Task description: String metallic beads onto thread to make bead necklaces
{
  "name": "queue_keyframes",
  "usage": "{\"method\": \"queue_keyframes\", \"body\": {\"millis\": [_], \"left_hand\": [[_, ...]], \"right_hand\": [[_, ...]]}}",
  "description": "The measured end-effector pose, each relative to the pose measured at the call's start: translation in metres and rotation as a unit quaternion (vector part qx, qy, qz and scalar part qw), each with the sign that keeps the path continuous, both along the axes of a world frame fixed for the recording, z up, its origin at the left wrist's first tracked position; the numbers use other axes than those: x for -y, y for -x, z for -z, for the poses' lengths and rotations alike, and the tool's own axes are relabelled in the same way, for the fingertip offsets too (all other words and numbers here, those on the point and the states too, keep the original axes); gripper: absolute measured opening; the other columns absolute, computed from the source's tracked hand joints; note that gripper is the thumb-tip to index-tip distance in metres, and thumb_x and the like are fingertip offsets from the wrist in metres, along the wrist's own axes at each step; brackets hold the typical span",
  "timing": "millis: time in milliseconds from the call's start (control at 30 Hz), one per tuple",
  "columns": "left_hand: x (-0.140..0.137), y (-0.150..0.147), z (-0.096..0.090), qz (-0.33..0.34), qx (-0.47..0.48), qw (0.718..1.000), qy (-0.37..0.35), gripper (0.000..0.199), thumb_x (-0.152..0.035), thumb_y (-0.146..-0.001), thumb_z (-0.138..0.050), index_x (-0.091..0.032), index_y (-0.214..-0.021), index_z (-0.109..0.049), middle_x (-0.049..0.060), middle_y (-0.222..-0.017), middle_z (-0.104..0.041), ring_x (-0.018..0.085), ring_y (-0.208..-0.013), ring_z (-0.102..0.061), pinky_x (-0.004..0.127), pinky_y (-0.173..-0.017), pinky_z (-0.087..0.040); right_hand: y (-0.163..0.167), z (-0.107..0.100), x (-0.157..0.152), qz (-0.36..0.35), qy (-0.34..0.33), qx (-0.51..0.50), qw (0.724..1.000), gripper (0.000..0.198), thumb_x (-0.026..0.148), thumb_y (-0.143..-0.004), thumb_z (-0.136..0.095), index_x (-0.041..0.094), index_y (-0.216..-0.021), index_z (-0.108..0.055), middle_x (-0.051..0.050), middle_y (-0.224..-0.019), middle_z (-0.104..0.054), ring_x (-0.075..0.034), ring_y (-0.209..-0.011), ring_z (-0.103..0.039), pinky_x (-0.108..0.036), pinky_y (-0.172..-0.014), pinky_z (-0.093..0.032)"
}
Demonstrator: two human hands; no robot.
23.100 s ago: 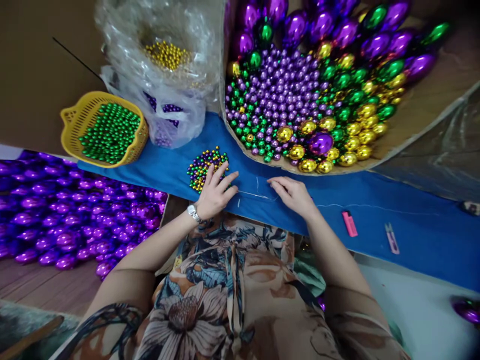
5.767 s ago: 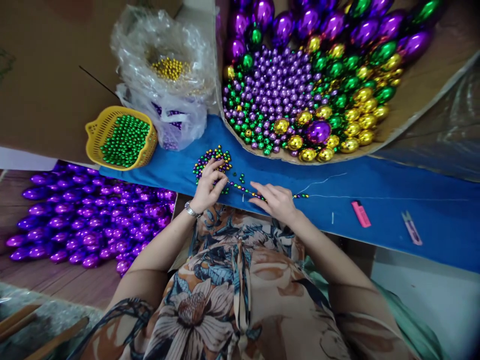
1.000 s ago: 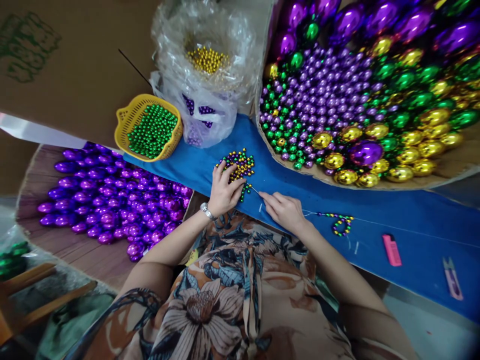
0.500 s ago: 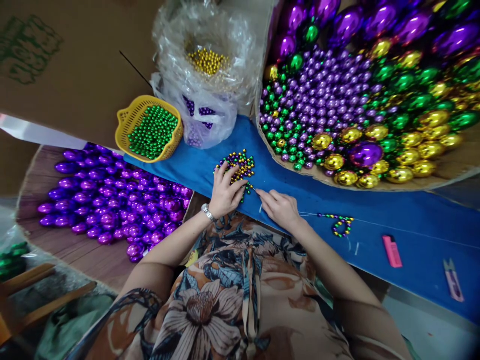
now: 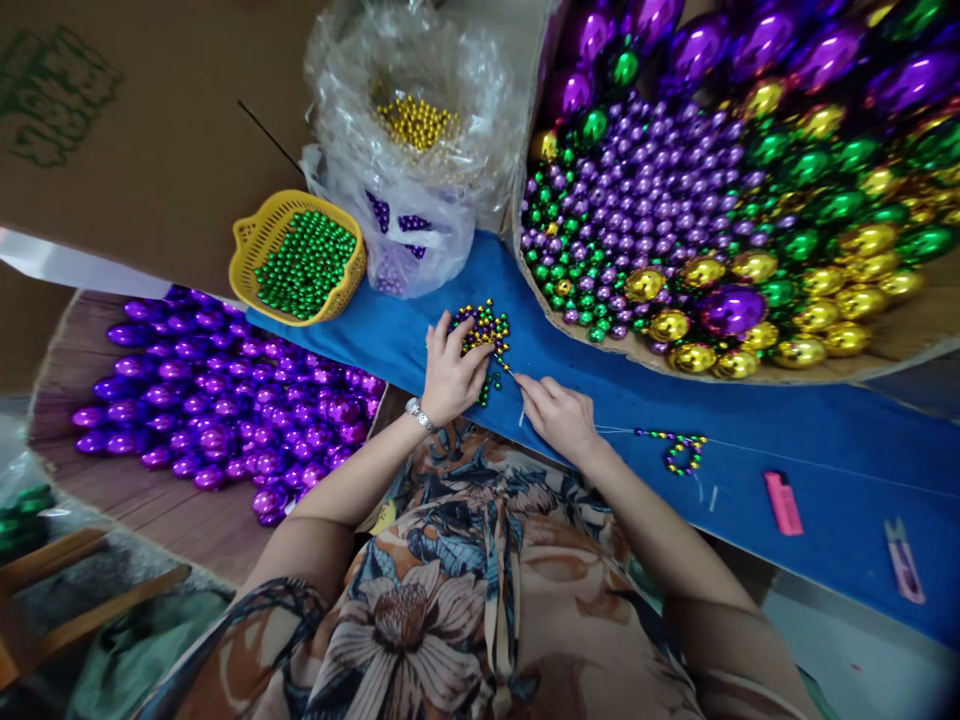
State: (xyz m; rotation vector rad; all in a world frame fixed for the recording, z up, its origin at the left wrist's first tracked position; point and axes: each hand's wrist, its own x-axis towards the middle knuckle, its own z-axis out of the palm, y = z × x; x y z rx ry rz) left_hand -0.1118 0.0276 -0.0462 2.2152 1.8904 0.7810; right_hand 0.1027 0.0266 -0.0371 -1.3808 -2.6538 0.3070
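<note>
A small pile of mixed gold, green and purple beads (image 5: 491,325) lies on the blue cloth. My left hand (image 5: 452,372) rests at its near left side, fingers spread and fingertips among the beads. Pinched in my right hand (image 5: 556,418) is a thin needle (image 5: 511,372), its tip at the pile's edge with a gold bead by it. White thread (image 5: 616,430) runs out behind my right hand toward a looped strand of beads (image 5: 684,453) on the cloth. A few green beads (image 5: 487,387) sit just below the pile.
Behind the hands stand a yellow basket (image 5: 241,262) of green beads and plastic bags (image 5: 480,110) with gold and purple beads. Large cardboard boxes of shiny beads (image 5: 660,190) flank the cloth. A pink lighter (image 5: 784,503) and thread snips (image 5: 905,562) lie at right.
My left hand has shifted slightly, its fingers drawn a little away from the needle tip. The needle tip shows more clearly, with a gold bead at it. My right hand has barely moved.
</note>
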Motion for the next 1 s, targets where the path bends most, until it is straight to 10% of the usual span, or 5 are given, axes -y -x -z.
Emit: {"method": "queue_keyframes", "body": {"millis": [1000], "left_hand": [[-0.001,-0.007,-0.005,0.024,-0.016,0.999,0.023,0.024,-0.030,-0.092,-0.051,-0.028,-0.107,-0.069,0.007,-0.143,-0.046,0.036,-0.145,-0.020,0.065,-0.113,-0.020]], "right_hand": [[-0.002,0.005,0.007,0.032,-0.042,0.007,0.999,0.037,0.031,-0.099,-0.041,0.029,-0.128,-0.063,-0.002,-0.084,-0.068,-0.009,-0.063,-0.058,-0.024,-0.060,-0.031]]}}
